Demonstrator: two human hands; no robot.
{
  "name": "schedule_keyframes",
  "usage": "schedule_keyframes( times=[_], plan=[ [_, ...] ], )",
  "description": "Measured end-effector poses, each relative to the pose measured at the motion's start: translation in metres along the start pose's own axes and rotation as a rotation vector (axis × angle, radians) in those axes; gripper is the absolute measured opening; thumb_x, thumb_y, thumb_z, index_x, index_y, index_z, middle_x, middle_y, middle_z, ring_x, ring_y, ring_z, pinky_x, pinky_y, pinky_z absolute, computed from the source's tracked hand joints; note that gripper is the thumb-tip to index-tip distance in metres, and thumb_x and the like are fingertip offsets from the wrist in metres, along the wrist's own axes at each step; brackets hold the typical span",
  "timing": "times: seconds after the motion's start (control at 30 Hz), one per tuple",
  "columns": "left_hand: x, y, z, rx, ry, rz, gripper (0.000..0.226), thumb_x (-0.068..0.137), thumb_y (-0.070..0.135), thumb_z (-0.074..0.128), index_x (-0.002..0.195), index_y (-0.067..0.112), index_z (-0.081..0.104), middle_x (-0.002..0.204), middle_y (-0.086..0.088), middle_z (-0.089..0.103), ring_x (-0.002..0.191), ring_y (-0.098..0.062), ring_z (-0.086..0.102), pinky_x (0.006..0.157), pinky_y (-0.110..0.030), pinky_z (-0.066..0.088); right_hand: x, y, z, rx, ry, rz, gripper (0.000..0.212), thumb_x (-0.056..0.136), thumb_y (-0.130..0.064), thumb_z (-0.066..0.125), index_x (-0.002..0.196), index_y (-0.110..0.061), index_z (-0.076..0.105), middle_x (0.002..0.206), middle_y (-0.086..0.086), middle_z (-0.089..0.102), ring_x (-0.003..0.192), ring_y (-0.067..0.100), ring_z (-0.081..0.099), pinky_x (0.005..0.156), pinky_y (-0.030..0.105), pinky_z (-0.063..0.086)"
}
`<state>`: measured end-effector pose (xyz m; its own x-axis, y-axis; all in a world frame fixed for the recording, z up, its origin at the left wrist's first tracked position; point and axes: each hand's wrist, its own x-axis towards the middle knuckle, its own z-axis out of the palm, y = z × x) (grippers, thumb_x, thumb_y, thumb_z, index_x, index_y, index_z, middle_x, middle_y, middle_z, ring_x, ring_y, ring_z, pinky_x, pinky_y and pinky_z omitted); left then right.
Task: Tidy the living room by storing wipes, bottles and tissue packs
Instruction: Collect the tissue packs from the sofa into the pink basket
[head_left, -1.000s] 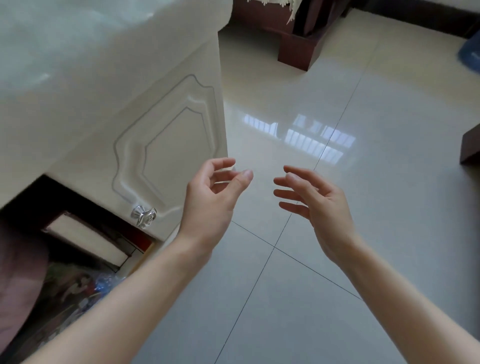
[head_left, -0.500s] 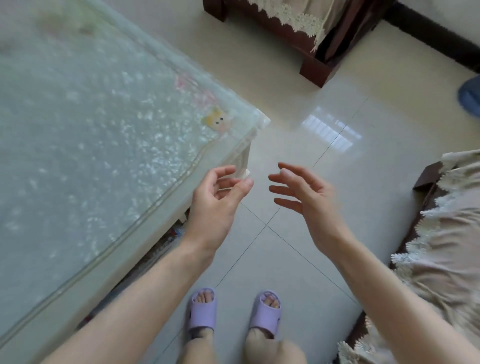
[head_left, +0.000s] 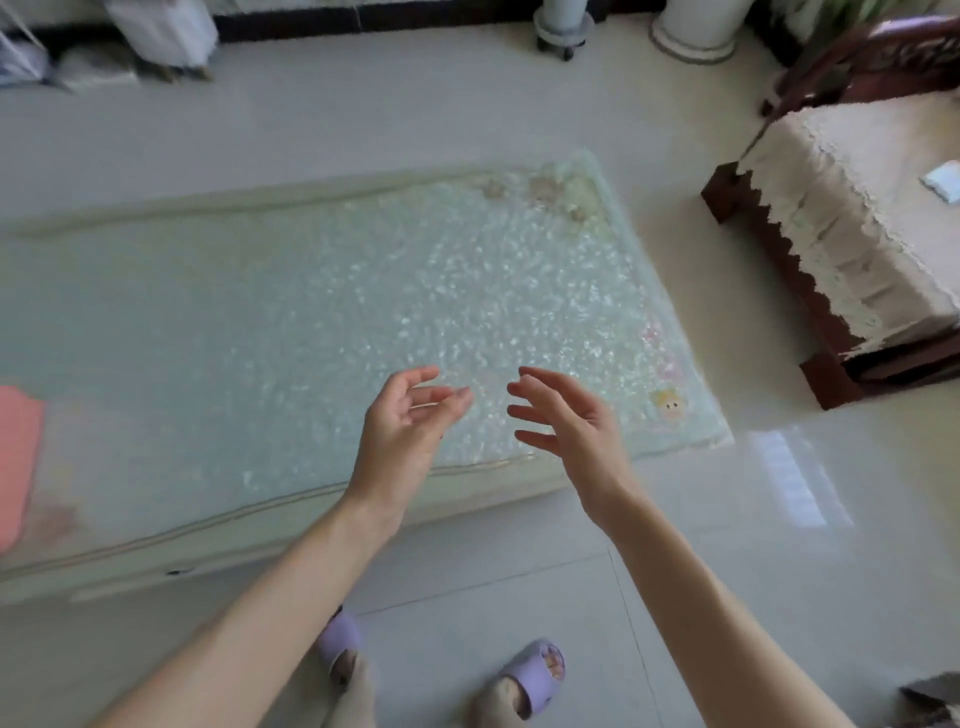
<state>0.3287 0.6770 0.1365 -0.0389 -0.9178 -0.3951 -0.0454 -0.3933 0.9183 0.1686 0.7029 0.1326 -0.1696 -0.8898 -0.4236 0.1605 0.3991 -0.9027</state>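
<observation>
Over the near right part of the table (head_left: 260, 322), a left hand (head_left: 400, 431) and a right hand (head_left: 576, 431), side by side and apart. Fingers on both spread and loosely bent, gripping nothing, touching nothing. No wipes, bottle or tissue pack under or between them.

Far to the right, on the lace-covered seat (head_left: 841, 218), a small white flat pack (head_left: 943, 181). Looks like a tissue pack, though too small and too close to the frame's edge to be sure. Lies flat on the cover, well apart from both hands, across the strip of floor between table and seat. Seems to run slantwise from far left to near right, but is cut off by the frame, so not certain.

Probably the next target, then: right and far from the fingers, with the right hand plainly the nearer one. Calls for a turn of the body toward the seat rather than a bare reach.

At the table's left edge, a pink thing (head_left: 15, 462), mostly out of frame. Cannot tell what it is; nearer the left hand, if it belongs to the job at all.
</observation>
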Motion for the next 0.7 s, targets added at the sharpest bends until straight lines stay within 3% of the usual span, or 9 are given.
schedule_keyframes(
  times=[0.1,0.4,0.7],
  plan=[
    [0.007,0.003,-0.073,-0.032,0.104,-0.004,0.037,0.084,0.022,0.071,0.118,0.018,0.056,0.101,0.000,0.067,0.077,0.009,0.063,0.078,-0.021,0.048,0.014,-0.002,0.076,-0.057,-0.097,0.006,0.021,0.090,-0.030,0.061,0.110,-0.023,0.066,0.109,0.002,0.071,0.098,0.015,0.069,0.086,0.035,0.056],
    [0.025,-0.016,-0.294,-0.069,0.373,-0.061,0.033,0.085,0.021,0.071,0.114,0.019,0.056,0.101,-0.002,0.067,0.075,0.011,0.061,0.067,-0.010,0.047,0.046,0.031,0.298,-0.186,-0.333,0.103,0.021,0.091,-0.033,0.060,0.109,-0.024,0.064,0.110,0.000,0.070,0.098,0.014,0.069,0.086,0.036,0.056],
    [0.033,-0.042,-0.433,-0.225,0.677,-0.122,0.028,0.084,0.021,0.072,0.107,0.025,0.057,0.097,0.003,0.067,0.075,0.007,0.063,0.074,-0.023,0.046,0.075,0.050,0.453,-0.349,-0.546,0.193,0.028,0.091,-0.035,0.060,0.115,-0.021,0.062,0.113,0.002,0.068,0.101,0.018,0.067,0.086,0.035,0.056]
  ],
)
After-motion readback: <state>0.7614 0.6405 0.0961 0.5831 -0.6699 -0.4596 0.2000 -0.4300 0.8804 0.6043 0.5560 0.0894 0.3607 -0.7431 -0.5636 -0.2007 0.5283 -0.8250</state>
